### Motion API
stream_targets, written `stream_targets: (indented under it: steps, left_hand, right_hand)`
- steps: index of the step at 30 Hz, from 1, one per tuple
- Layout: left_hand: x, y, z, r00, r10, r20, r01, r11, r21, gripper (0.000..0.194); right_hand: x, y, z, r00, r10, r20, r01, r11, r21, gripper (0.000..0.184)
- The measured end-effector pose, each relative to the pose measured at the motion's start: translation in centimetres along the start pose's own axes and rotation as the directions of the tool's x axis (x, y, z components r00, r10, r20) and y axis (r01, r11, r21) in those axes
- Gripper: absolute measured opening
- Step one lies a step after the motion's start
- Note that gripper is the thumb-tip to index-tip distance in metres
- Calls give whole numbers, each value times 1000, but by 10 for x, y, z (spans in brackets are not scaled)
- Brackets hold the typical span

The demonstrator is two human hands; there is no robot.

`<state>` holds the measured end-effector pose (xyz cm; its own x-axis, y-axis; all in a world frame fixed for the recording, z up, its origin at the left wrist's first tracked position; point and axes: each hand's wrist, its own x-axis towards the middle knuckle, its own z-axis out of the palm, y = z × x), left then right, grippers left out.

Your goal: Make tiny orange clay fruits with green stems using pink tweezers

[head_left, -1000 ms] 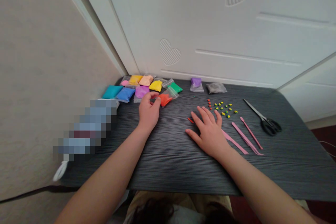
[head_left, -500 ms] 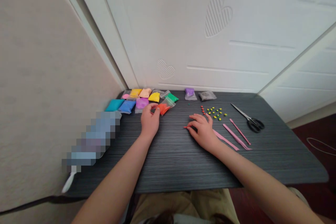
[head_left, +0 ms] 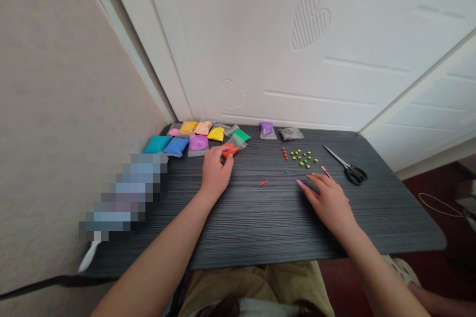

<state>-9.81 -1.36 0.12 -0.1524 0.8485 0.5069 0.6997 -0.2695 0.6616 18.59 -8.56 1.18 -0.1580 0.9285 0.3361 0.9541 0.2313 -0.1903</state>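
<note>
On the table (head_left: 245, 228), left hand (head_left: 215, 171) and right hand (head_left: 330, 200) rest curled, grips unclear; pink tool (head_left: 300, 184) looks light, stiff: I'd pinch mid-handle.

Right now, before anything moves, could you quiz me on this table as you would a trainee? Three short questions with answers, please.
1. Which hand is nearer the scissors?
2. True or false: the thin red strip lies loose on the table, outside any bag.
3. At which bag are the fingers of the left hand: (a) teal, (b) orange-red, (c) grey?

Key: 1. The right hand. 2. True. 3. b, the orange-red bag.
</note>
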Motion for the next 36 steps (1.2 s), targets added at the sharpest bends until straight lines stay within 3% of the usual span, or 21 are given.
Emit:
stream_targets:
  steps: [4, 10, 16, 20, 26, 36]
  left_hand:
    - [-5, 9, 2, 988, 136, 74, -137, 991, 10, 19]
    - [-6, 9, 2, 988, 127, 85, -129, 991, 17, 18]
    - [-6, 9, 0, 989, 125, 73, -127, 992, 24, 18]
    - [-5, 8, 1, 992, 93, 83, -95, 995, 18, 19]
    - [-4, 6, 2, 993, 85, 84, -85, 996, 5, 19]
    - [-2, 4, 3, 994, 40, 100, -41, 999, 4, 19]
  right_hand:
    - [-23, 15, -3, 990, 129, 58, -127, 991, -33, 26]
    - [-17, 7, -2, 968, 206, 145, -201, 978, -51, 18]
    - [-6, -43, 3, 979, 107, 175, -145, 964, 223, 18]
    - [-1, -72, 13, 973, 58, 222, -96, 981, 166, 23]
    - [-4, -74, 22, 980, 11, 197, -20, 999, 42, 23]
    - [-4, -77, 25, 987, -29, 160, 33, 999, -26, 22]
